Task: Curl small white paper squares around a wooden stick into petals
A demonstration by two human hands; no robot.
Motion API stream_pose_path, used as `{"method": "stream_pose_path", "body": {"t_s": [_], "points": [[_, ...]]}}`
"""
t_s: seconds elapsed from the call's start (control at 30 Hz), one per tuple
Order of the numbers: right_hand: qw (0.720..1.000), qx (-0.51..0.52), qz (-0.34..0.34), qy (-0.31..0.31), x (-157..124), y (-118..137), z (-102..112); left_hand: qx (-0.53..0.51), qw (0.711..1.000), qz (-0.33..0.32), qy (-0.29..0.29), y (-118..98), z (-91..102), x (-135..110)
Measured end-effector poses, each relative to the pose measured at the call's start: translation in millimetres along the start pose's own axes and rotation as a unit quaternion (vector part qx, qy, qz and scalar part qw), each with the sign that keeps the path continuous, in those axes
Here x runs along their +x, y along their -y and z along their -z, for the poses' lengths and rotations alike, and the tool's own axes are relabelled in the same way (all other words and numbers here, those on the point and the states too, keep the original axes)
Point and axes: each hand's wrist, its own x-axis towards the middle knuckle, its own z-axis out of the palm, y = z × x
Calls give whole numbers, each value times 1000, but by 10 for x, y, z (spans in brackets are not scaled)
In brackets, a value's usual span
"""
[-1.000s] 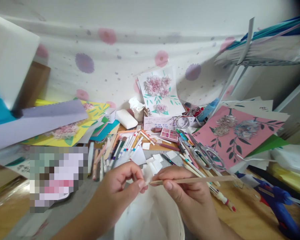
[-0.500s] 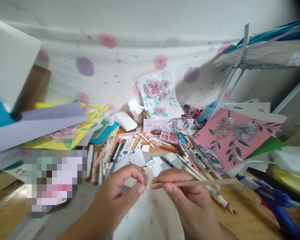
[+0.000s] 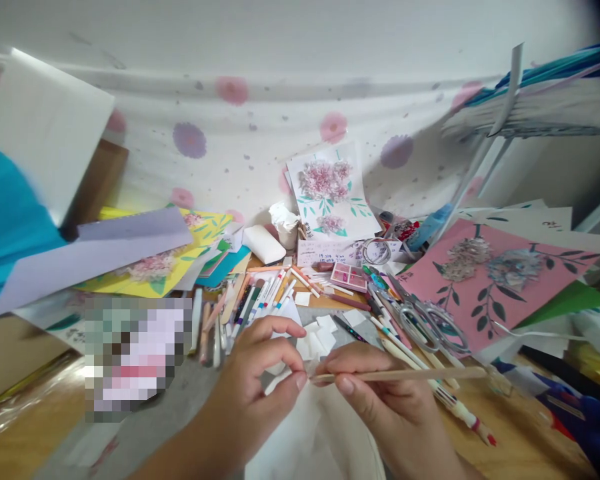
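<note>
My right hand (image 3: 385, 400) pinches a flat wooden craft stick (image 3: 420, 375) between thumb and fingers, its long end pointing right. My left hand (image 3: 267, 380) meets the stick's left tip with thumb and forefinger pinched, the other fingers loosely curled. Whatever lies in that pinch is too small and hidden to make out. Below both hands is a round white container (image 3: 315, 440), partly covered by them. Just beyond the fingertips lie several small white paper squares (image 3: 317, 340) on a grey mat (image 3: 190, 393).
Markers and brushes (image 3: 260, 297) crowd the table centre. Scissors (image 3: 430, 320), a pink card with paper flowers (image 3: 510, 287) and a blue glue gun (image 3: 570, 407) are right. Yellow flower paper (image 3: 135, 283) lies left. A flower picture (image 3: 330, 193) stands at the back.
The white paper piece at my left fingertips no longer shows clearly. My left fingers have spread a little above the pinch. The whole view has shifted, with things now farther right.
</note>
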Motion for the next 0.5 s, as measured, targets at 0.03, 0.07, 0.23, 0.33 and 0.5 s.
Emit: {"method": "stream_pose_path", "body": {"t_s": [0.03, 0.07, 0.23, 0.33, 0.5], "points": [[1000, 6, -10, 2, 2, 1, 7, -14, 1000, 12, 0, 0, 7, 4], [1000, 15, -20, 5, 4, 2, 15, -30, 999, 26, -1, 1, 13, 9], [996, 67, -66, 5, 5, -9, 32, -118, 989, 85, -9, 11, 28, 33], [992, 100, -83, 1, 2, -23, 29, -136, 986, 96, -14, 6, 21, 43], [979, 174, -101, -19, 34, -40, 72, -110, 986, 119, -37, -14, 24, 62]]}}
